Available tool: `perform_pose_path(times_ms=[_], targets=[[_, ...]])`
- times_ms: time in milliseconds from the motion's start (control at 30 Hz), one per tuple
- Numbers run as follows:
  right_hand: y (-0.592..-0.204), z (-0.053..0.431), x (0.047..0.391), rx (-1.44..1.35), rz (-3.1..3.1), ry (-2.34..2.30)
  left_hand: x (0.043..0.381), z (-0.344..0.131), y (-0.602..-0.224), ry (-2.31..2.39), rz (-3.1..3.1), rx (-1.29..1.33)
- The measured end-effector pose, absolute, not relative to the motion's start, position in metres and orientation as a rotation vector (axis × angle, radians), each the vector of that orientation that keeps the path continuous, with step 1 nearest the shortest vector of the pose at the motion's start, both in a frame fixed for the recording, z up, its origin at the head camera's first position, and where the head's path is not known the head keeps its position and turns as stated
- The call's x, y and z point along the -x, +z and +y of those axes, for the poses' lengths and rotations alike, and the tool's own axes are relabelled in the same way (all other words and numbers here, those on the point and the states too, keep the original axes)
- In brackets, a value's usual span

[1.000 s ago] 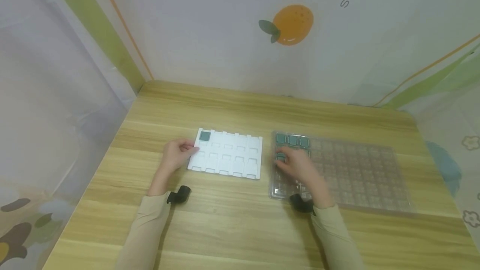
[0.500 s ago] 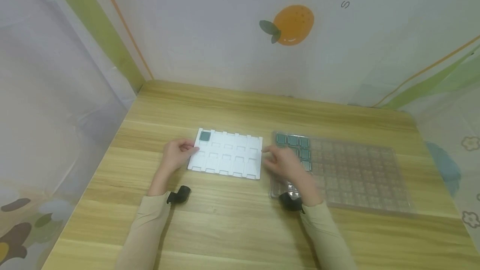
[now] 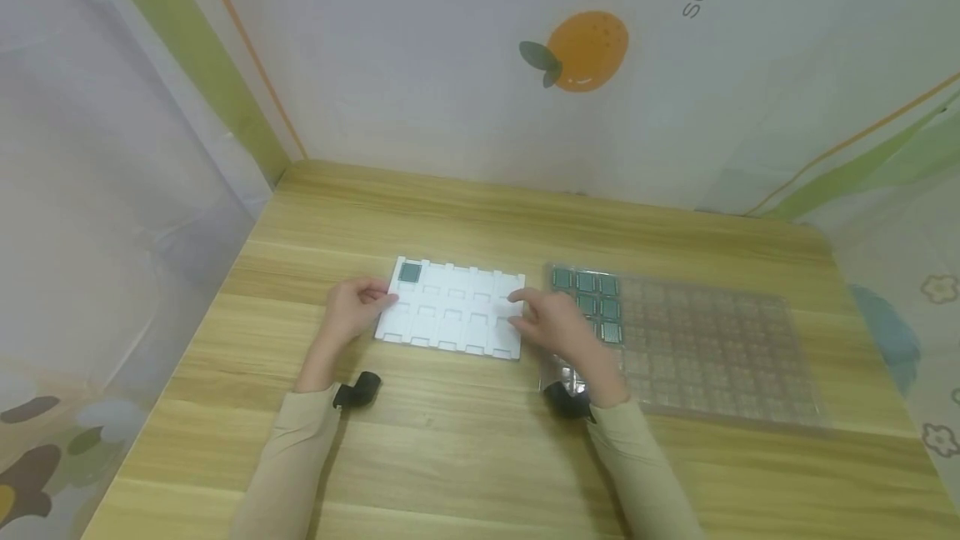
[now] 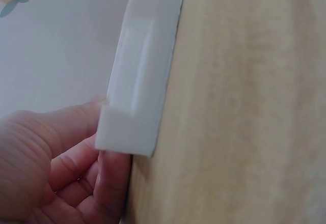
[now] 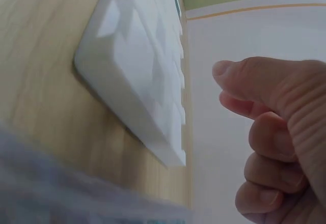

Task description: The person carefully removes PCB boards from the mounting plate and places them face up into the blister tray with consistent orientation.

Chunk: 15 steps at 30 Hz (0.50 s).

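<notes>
A white tray (image 3: 457, 307) of moulded pockets lies in the middle of the wooden table, one square green chip (image 3: 410, 272) in its far-left pocket. My left hand (image 3: 355, 309) pinches the tray's left edge between thumb and fingers. My right hand (image 3: 558, 325) hovers over the tray's right edge, thumb and index fingertips facing each other, other fingers curled in the right wrist view. I cannot tell whether something small is between those fingertips. Right of it, several green chips (image 3: 610, 307) sit in a clear plastic tray (image 3: 720, 348), its left part partly hidden by my right hand.
The clear tray's right portion shows bare compartments. Bare wooden tabletop (image 3: 435, 440) stretches in front of both trays. A printed curtain (image 3: 420, 90) with an orange on it hangs behind the table. Each wrist wears a black camera mount (image 3: 360, 390).
My right hand has moved left from the clear tray's chips to the white tray's right edge. My left hand and both trays have stayed in place.
</notes>
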State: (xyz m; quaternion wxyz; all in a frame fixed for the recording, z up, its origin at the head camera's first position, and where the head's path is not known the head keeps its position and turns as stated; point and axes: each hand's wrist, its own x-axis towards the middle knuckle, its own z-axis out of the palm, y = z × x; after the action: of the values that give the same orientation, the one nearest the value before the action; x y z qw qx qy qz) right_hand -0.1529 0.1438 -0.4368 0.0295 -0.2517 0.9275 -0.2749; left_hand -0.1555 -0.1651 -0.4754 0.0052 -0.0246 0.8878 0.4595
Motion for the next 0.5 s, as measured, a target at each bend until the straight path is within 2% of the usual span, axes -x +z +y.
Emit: perform_pose_path(times_ms=[500], targets=[[-0.44,0.122,0.158,0.875,2.845,-0.836,0.155,-0.165,-0.475,1.429,2.781,0.089]])
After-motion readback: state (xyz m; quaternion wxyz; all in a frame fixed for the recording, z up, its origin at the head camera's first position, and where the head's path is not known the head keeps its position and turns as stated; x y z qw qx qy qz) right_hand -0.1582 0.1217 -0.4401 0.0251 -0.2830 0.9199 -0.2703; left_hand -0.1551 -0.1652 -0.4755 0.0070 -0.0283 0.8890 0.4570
